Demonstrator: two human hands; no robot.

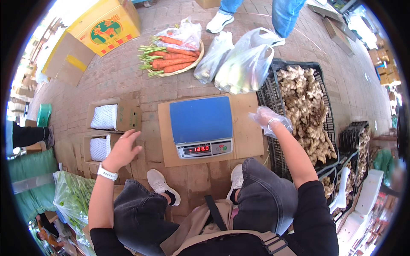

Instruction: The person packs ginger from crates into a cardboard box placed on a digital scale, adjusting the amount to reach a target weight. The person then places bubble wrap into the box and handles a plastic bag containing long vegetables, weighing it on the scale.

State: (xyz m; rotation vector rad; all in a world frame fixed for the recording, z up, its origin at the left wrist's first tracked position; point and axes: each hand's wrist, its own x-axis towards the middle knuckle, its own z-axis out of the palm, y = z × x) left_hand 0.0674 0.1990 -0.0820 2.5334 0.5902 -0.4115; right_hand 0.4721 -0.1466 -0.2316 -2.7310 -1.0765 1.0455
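On a flat piece of cardboard (246, 134) rests a digital scale with a blue platform (201, 119), its red display lit. My left hand (124, 151) is empty, fingers apart, beside two small cardboard boxes, the upper box (128, 116) and the lower box (88, 155). White foam netting (104, 117) shows inside them. A clear plastic bag (282, 123) covers my right hand (266, 117) like a loose glove; its fingers are blurred by the film. That hand is at the left rim of a black plastic crate (279, 96) heaped with ginger (302, 105).
Beyond the scale are a wicker basket (201, 54) of carrots (176, 60) and plastic bags of vegetables (243, 70). A person in jeans (283, 19) stands behind them. A yellow carton (105, 28) is at upper left, bagged greens (73, 195) at lower left, more ginger crates (352, 137) at right.
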